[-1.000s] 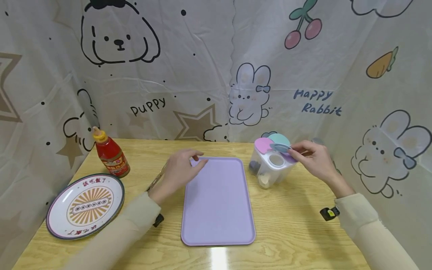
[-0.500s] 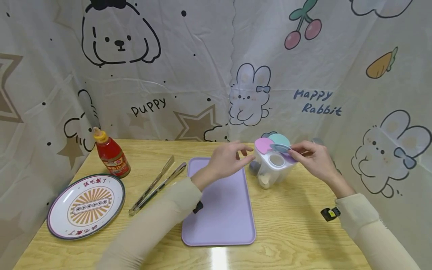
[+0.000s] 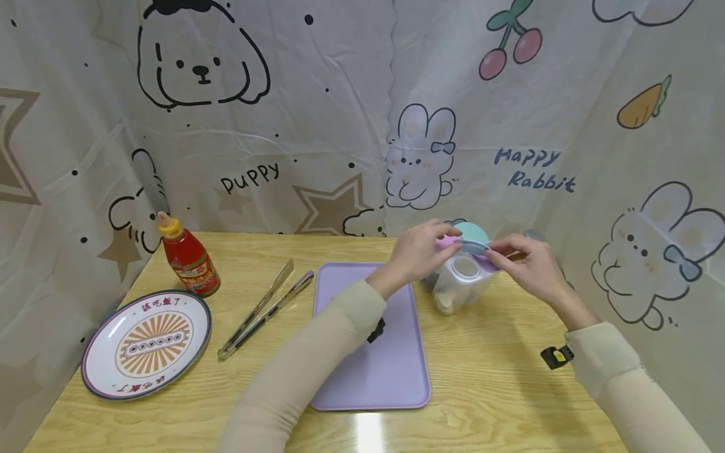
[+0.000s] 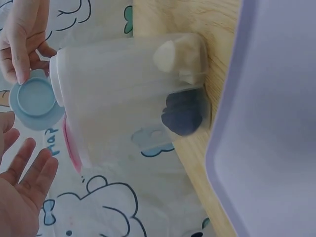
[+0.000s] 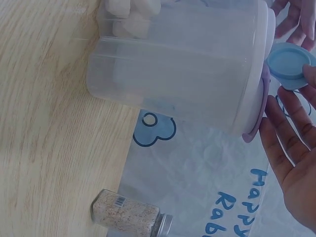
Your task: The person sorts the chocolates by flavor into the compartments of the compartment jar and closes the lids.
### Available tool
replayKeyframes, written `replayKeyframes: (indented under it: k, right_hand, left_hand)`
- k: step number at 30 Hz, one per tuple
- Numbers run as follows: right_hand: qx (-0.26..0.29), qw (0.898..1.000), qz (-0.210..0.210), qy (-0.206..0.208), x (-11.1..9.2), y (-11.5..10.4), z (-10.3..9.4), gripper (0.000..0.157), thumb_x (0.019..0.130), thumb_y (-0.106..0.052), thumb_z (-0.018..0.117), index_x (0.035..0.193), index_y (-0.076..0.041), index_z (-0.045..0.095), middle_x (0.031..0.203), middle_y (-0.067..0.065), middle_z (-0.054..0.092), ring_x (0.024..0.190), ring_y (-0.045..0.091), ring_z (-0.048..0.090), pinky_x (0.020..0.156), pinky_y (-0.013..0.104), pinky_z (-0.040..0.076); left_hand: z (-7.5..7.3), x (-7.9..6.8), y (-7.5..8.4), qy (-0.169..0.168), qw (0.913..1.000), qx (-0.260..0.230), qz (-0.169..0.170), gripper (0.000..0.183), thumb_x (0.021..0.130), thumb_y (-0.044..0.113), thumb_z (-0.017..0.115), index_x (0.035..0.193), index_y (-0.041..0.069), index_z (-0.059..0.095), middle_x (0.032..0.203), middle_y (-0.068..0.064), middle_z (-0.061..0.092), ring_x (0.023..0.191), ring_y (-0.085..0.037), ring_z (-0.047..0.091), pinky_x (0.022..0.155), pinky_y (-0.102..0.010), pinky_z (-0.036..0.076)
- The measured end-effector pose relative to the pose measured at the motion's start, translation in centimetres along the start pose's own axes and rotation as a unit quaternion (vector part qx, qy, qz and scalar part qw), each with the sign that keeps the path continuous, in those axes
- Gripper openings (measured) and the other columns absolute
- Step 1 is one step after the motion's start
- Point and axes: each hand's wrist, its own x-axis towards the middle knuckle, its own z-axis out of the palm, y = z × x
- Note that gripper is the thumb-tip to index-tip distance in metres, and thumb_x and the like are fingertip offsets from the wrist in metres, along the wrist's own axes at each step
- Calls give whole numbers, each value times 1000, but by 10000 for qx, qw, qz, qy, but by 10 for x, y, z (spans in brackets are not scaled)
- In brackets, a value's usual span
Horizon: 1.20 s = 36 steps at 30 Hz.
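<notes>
A clear container (image 3: 469, 290) with a white top, several coloured lids and a round opening stands behind the tray's right side. My right hand (image 3: 529, 267) pinches the raised blue lid (image 4: 37, 98) at its edge with the thumb. My left hand (image 3: 420, 251) is on the other side of that lid, fingertips right at its rim, the other fingers spread in the left wrist view. A teal lid (image 3: 471, 233) and a purple lid (image 5: 259, 111) lie down on the top. Pale chunks (image 5: 133, 19) and a dark lump (image 4: 182, 112) sit low inside.
The lilac tray (image 3: 391, 371) lies in the middle, under my left forearm. Metal tongs (image 3: 266, 313) lie left of it. Farther left are a patterned oval plate (image 3: 107, 352) and a red sauce bottle (image 3: 191, 263). A jar of grains (image 5: 127, 213) stands beyond the container.
My left hand has moved right, from over the tray's far left corner to the blue lid, baring the tongs. The right hand has kept its grip on the lid.
</notes>
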Motion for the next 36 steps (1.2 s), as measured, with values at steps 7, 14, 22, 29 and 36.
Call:
replayKeyframes:
  k: [7, 14, 22, 29, 36]
  right_hand:
    - [73, 9997, -224, -21, -1, 1, -3, 14, 95, -6, 77, 109, -7, 79, 99, 11, 78, 85, -10, 63, 76, 9, 54]
    - [122, 9993, -344, 49, -5, -3, 0, 20, 91, -3, 80, 108, -13, 81, 100, 4, 77, 88, -8, 63, 77, 9, 54]
    - [-151, 9972, -721, 102, -15, -5, 8, 24, 85, 1, 84, 104, -13, 80, 111, 6, 75, 90, -5, 63, 81, 7, 51]
    - [-616, 9910, -1125, 377, -22, -3, 16, 27, 76, 1, 89, 99, -8, 80, 105, 7, 76, 95, 3, 62, 85, 8, 46]
    - [-988, 9814, -1553, 538, -25, 0, 22, 30, 70, -3, 93, 96, -8, 80, 101, 7, 75, 98, 22, 64, 84, 16, 45]
  left_hand:
    - [7, 9, 7, -169, 9998, -20, 40, 28, 103, 38, 68, 125, 24, 76, 121, 4, 77, 105, -11, 72, 82, -16, 50]
    - [8, 3, 6, -280, 9995, 56, 161, 25, 101, 40, 70, 118, 24, 78, 118, 8, 78, 99, -10, 73, 76, -13, 48]
    - [9, -10, 2, -412, 9977, 437, 303, 23, 103, 40, 68, 117, 26, 80, 118, 9, 77, 89, -6, 68, 63, -13, 43]
    - [13, -17, -2, -450, 9964, 568, 438, 22, 101, 42, 70, 114, 28, 81, 120, 9, 76, 93, -7, 67, 67, -14, 45]
    - [17, -23, -1, -491, 9950, 728, 470, 23, 100, 44, 71, 113, 29, 82, 118, 10, 73, 103, -7, 64, 71, -13, 46]
